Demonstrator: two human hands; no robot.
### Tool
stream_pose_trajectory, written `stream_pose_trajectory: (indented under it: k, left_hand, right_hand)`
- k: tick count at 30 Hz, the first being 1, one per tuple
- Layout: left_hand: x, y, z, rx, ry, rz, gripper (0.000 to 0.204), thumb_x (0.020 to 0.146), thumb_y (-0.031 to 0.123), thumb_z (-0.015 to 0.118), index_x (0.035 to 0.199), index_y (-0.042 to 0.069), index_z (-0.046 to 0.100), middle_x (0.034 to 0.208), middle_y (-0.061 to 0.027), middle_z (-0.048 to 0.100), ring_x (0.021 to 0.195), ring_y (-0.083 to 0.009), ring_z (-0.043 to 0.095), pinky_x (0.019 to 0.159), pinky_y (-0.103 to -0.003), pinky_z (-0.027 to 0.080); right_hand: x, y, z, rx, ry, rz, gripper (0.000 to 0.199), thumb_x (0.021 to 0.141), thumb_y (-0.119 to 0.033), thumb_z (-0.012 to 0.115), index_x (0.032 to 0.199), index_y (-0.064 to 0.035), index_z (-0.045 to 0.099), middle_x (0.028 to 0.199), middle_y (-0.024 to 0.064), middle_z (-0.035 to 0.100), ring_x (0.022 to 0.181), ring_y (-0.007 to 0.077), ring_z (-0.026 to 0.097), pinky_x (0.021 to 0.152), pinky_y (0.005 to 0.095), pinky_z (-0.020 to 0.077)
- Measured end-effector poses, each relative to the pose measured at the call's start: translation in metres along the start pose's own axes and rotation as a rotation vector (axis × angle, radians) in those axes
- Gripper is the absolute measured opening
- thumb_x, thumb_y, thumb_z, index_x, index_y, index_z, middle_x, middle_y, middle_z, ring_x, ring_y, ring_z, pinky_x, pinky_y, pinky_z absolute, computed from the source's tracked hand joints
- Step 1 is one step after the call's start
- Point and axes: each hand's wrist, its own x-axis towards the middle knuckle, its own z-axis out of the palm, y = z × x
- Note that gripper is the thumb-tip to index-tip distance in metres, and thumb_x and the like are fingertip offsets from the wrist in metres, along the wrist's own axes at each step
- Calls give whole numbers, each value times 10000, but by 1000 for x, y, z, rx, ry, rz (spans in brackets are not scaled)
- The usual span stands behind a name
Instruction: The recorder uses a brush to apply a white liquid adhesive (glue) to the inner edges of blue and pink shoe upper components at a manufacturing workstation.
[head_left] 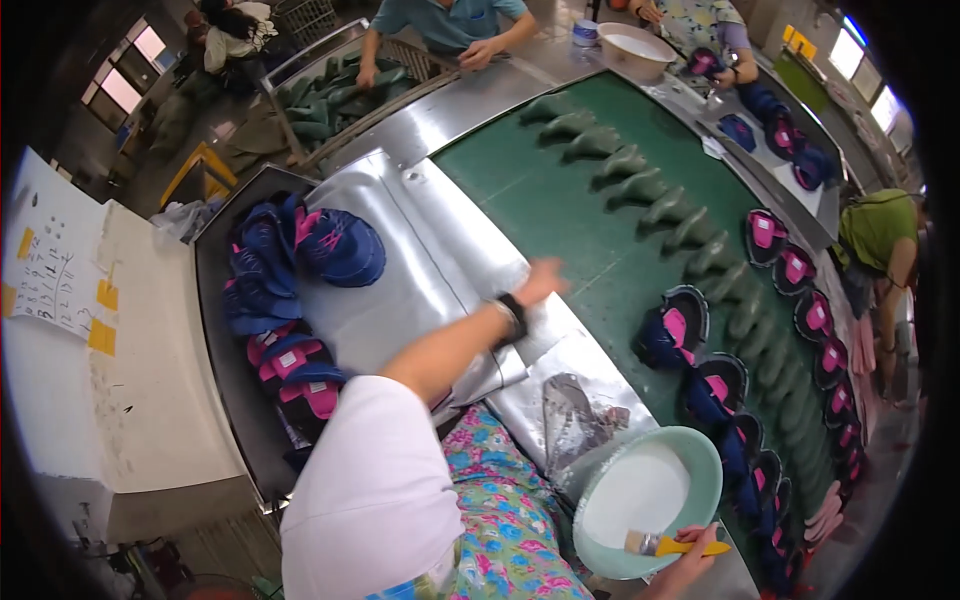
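Note:
My left hand (pixel 541 284), wearing a black wristband, reaches over the edge of the green belt (pixel 520 200). It is smeared by motion, so its fingers cannot be made out. My right hand (pixel 687 560) grips the yellow handle of a paintbrush (pixel 668 545). The bristles lie at the inner side of a pale green basin (pixel 705 465) holding white liquid (pixel 635 490). Nearest to the right hand on the belt runs a line of blue and pink shoe uppers (pixel 722 385). Beyond them lies a long row of grey-green shoe lasts (pixel 640 190).
More blue shoe uppers (pixel 340 248) lie piled on the metal table (pixel 400 300) at left. Another row of uppers (pixel 795 268) lines the belt's far side. Across the belt, one person handles green lasts in a cart (pixel 345 85); another holds an upper near a white basin (pixel 640 45).

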Motion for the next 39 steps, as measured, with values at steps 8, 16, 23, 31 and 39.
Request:
stream_pose_trajectory:
  k: [8,16,23,31,39]
  left_hand:
    - [-131,-120,-317,871,887,-302,602,728,259,726,1213,14,467,1198,-200,484,1157,-370,426,1001,-420,352]
    - [-115,-112,-283,832,446,-365,361,844,351,589,999,30,531,892,-253,612,871,-433,587,766,-506,466]
    - [-107,-48,-276,-455,907,-384,324,903,306,541,968,-7,596,912,-127,660,831,-253,636,713,-359,491]
    - [-195,115,-169,-1324,-98,-390,452,942,313,457,1320,67,426,1297,-101,500,1184,-255,491,1024,-435,388]
    - [-217,180,-102,-992,-639,-392,421,913,151,505,1301,12,419,1241,-122,532,1123,-222,537,965,-347,428]
  right_hand:
    - [11,-21,63,-115,-303,38,328,972,-255,462,739,-26,490,720,75,566,589,99,482,557,224,382]
    - [18,6,60,-77,-408,48,337,985,-201,430,699,-27,474,691,83,579,532,71,466,501,197,358]
    - [2,-8,63,-81,-435,32,296,974,-179,442,749,-14,539,694,49,594,559,59,483,512,201,369]
    - [-22,-37,115,-232,-610,-886,345,706,-87,708,1034,-62,601,1090,67,603,966,253,573,725,333,506]
    - [-29,-32,79,-335,-864,-779,322,622,-86,763,906,-76,612,1219,19,585,974,227,584,732,313,525]
